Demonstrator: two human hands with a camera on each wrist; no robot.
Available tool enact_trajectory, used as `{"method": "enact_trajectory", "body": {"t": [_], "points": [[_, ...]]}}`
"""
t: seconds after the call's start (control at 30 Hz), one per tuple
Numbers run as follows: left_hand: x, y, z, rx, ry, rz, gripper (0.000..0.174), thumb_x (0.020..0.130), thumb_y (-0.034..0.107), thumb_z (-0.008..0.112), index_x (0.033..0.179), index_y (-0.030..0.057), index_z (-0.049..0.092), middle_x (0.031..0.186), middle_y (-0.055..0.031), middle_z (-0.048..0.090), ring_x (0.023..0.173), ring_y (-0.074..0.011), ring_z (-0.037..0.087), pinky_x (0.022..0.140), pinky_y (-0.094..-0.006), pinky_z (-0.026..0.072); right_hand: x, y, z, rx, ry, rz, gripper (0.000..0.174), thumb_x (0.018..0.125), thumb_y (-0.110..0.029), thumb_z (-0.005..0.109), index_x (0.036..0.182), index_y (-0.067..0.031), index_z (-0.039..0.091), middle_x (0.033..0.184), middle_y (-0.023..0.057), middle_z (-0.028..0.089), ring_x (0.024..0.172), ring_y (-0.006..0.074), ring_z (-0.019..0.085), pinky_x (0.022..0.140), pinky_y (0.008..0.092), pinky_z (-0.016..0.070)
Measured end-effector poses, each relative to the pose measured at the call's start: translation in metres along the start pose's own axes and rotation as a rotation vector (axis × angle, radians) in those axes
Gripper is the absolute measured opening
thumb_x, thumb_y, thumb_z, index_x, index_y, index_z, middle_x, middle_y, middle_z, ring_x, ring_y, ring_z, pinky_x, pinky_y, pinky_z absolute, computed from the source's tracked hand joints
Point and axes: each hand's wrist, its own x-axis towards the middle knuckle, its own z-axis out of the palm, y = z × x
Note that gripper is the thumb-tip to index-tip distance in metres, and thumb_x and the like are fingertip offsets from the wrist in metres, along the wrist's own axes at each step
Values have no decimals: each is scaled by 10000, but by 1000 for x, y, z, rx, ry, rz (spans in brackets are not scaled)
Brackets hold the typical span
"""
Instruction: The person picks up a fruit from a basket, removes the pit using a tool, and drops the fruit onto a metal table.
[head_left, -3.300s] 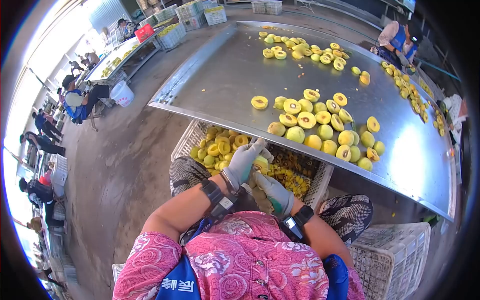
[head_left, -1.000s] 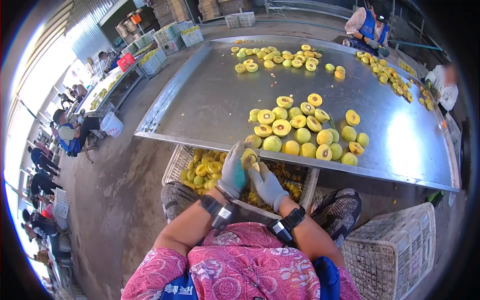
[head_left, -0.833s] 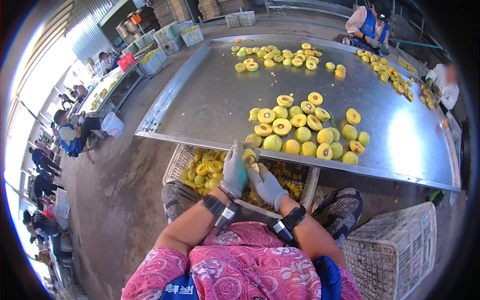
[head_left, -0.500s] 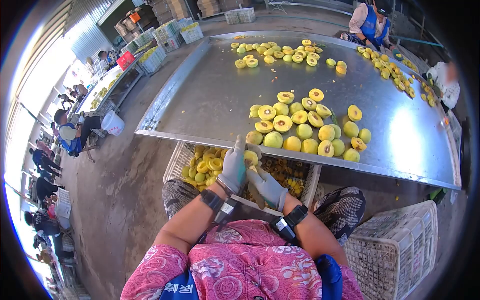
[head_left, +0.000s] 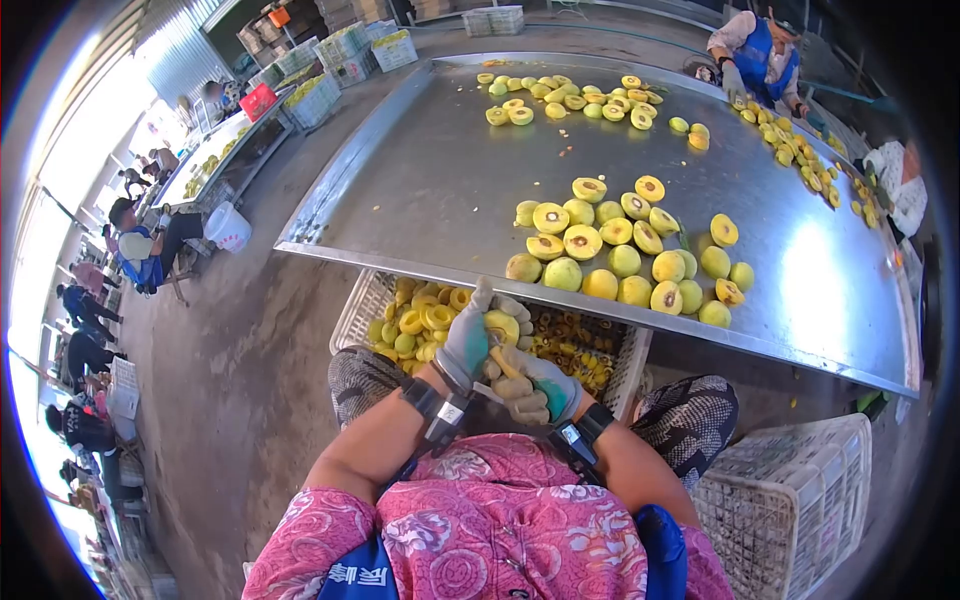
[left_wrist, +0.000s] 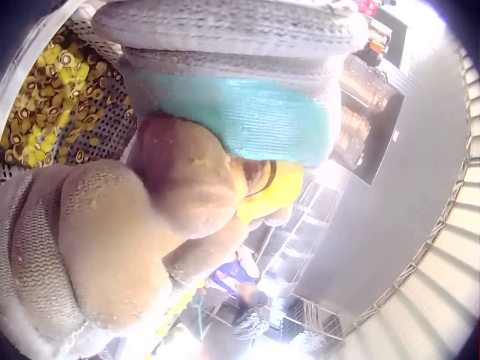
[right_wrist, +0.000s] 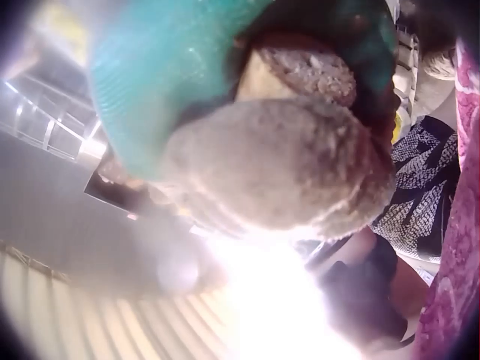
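Observation:
My gloved left hand [head_left: 468, 340] holds a yellow peach half [head_left: 500, 326] just below the metal table's near edge. In the left wrist view, the yellow flesh of the peach half [left_wrist: 283, 187] shows beyond the glove fingers, with a dark hollow in it. Close beneath and to its right, my gloved right hand [head_left: 530, 388] curls its fingers around a tool. A wooden-looking handle end [right_wrist: 307, 73] shows inside that grip in the right wrist view; the tool's working end is hidden between the hands.
On the metal table [head_left: 400, 190] lie halved and whole peaches [head_left: 600, 284]. Below its edge stands a white crate [head_left: 352, 312] with hollowed halves and pits. Another crate [head_left: 790, 500] stands at the right. A person [head_left: 760, 60] works at the far corner.
My right hand has rolled so its curled fingers show, lower against the left hand. The peach half shows more fully. The person at the far corner has reached toward the peaches there.

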Motion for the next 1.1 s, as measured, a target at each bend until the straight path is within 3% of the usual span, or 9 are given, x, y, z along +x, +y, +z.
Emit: {"method": "enact_trajectory", "body": {"t": [0.1, 0.3, 0.4, 0.63, 0.8, 0.9, 0.97, 1.07, 1.1], "points": [[4, 7, -17, -159, -54, 120, 464, 989, 469, 525, 961, 26, 659, 894, -87, 670, 718, -205, 647, 662, -377, 570, 1, 6, 0, 52, -55, 11, 415, 1020, -522, 396, 1050, -131, 531, 607, -52, 395, 350, 52, 284, 313, 231, 244], [16, 79, -56, 1081, 422, 699, 317, 921, 291, 636, 1031, -5, 669, 1054, -147, 664, 997, -271, 648, 875, -343, 514, 3, 14, -8, 254, -116, -117, 452, 1017, -519, 401, 1093, -93, 532, 619, -49, 389, 359, 48, 293, 311, 228, 237], [30, 80, -18, 1486, 327, 681, 364, 877, 290, 660, 1059, -24, 651, 1130, -150, 630, 1079, -300, 611, 924, -372, 483, 10, 14, -19, 331, -103, -178, 468, 1019, -522, 390, 1097, -93, 561, 622, -53, 370, 379, 52, 273, 323, 233, 226], [114, 57, 24, 2013, 168, 116, 817, 693, 571, 712, 1275, 23, 543, 1219, -209, 589, 1152, -350, 582, 968, -401, 477, 14, 14, -38, 362, -99, -231, 434, 1024, -479, 417, 1100, -96, 608, 628, -65, 314, 403, 61, 222, 341, 225, 212], [114, 60, 21, 1881, 115, 183, 783, 696, 492, 757, 1258, -7, 538, 1196, -212, 601, 1085, -345, 619, 912, -374, 512, 11, 8, -52, 127, 134, -213, 382, 1022, -460, 448, 1128, -117, 577, 627, -40, 362, 390, 87, 274, 336, 263, 274], [111, 62, 2, 1467, 105, 226, 666, 769, 389, 734, 1265, -3, 524, 1174, -162, 618, 1063, -297, 634, 878, -349, 530, 11, -2, -42, -574, 819, -180, 404, 1000, -472, 470, 1154, -106, 541, 649, -12, 438, 378, 136, 363, 363, 304, 369], [98, 63, 2, 974, 36, 244, 438, 884, 207, 623, 1265, 14, 523, 1155, -98, 623, 1040, -250, 637, 883, -378, 548, 8, 1, -88, -1050, 999, -132, 499, 973, -492, 446, 1256, -84, 502, 862, 131, 609, 672, 296, 578, 600, 413, 482], [78, 65, -12, 233, -123, 123, 415, 908, 170, 580, 1290, 27, 503, 1178, -136, 602, 1057, -276, 629, 892, -473, 563, -1, 2, -82, -1631, 962, 331, 590, 955, -479, 397, 1363, -62, 486, 1280, 280, 579, 1171, 411, 579, 992, 449, 446], [60, 64, -1, 86, -138, 119, 384, 919, 134, 524, 1284, 20, 499, 1221, -167, 578, 1079, -307, 614, 919, -529, 548, -6, 7, -84, -1788, 812, 551, 593, 954, -481, 394, 1357, -60, 501, 1298, 272, 569, 1190, 402, 569, 1005, 440, 438]]}}
